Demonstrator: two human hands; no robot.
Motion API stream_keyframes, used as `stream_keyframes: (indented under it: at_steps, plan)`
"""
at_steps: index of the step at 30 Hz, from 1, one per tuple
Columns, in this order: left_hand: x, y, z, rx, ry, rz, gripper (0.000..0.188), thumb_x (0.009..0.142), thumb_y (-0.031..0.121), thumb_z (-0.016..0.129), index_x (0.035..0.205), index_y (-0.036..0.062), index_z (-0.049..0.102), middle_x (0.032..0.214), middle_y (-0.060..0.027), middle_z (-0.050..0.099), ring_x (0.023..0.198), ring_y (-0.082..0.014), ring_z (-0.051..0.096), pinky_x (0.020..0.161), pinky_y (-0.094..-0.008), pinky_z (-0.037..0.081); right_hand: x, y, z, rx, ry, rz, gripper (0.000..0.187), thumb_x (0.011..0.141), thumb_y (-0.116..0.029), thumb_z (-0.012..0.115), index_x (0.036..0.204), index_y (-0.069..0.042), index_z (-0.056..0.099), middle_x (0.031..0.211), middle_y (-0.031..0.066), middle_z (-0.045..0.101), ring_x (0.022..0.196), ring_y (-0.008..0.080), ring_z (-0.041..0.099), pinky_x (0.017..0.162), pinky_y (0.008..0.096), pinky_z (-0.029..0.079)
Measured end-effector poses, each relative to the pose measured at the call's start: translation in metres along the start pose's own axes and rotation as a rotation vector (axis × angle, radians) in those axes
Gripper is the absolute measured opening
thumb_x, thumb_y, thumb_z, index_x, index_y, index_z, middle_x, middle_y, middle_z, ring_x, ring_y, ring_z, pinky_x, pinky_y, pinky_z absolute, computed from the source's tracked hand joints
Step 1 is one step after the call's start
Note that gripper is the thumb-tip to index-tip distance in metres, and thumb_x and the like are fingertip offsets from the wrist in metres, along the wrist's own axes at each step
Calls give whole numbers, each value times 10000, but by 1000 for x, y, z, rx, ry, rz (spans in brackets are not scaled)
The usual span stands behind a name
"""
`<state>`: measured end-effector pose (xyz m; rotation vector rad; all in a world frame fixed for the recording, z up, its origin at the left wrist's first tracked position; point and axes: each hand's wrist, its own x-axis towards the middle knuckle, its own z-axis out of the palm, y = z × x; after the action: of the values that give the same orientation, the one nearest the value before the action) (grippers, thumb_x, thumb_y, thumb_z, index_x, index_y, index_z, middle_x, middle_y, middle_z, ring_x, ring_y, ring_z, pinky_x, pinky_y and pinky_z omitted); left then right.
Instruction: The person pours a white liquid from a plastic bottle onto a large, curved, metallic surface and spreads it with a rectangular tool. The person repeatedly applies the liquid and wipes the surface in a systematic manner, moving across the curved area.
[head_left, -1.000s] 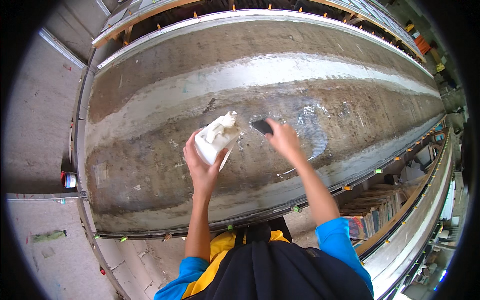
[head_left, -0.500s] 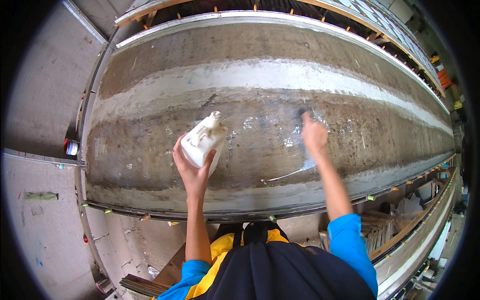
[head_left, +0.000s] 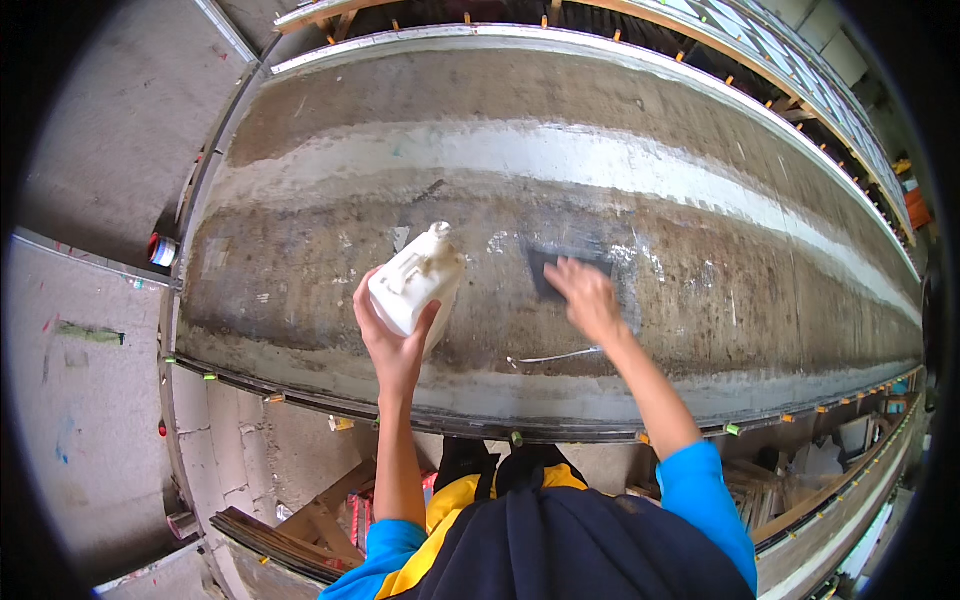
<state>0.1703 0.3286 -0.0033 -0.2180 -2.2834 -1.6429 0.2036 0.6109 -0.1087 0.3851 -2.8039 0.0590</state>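
My left hand (head_left: pixel 392 345) is wrapped around a white plastic jug (head_left: pixel 410 285), holding it tilted above the long brown-stained panel (head_left: pixel 330 330). The jug has a short neck and a moulded handle. To its right, my right hand (head_left: pixel 588 300) presses its fingers onto a dark, roughly rectangular flat sheet (head_left: pixel 540 275) lying against the panel. Motion blurs the sheet, and its exact kind cannot be made out. Beside it the panel has white wet-looking smears (head_left: pixel 650 262). A thin white streak (head_left: pixel 560 356) runs along the surface nearer to me.
A broad whitish band (head_left: pixel 470 150) crosses the panel lengthwise. Orange and green pegs (head_left: pixel 733 430) line its edges. A small paint tin (head_left: pixel 161 250) stands by the left end, near a grey panel (head_left: pixel 100 330). Wooden pieces (head_left: pixel 290 540) lie below at the left.
My right hand has moved left and slightly nearer with the dark sheet. The left hand keeps hold of the jug at nearly the same spot. The view has shifted a little.
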Motion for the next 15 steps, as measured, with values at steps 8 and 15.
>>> stream_keyframes:
  at_steps: [8,15]
  plan:
    - [-13,4,11,11,3,40,734,671,202,794,1256,40,382,1200,-120,438,1122,-258,442,956,-375,354,22,29,-41,264,-228,169,469,693,95,530,1098,-126,613,918,118,676,608,157,622,507,253,507]
    - [-21,3,19,13,-28,41,715,666,172,792,1242,39,389,1192,-126,443,1109,-254,453,946,-370,363,-22,-20,-27,294,37,-143,430,719,55,575,1098,-144,613,962,54,675,708,155,660,599,279,528]
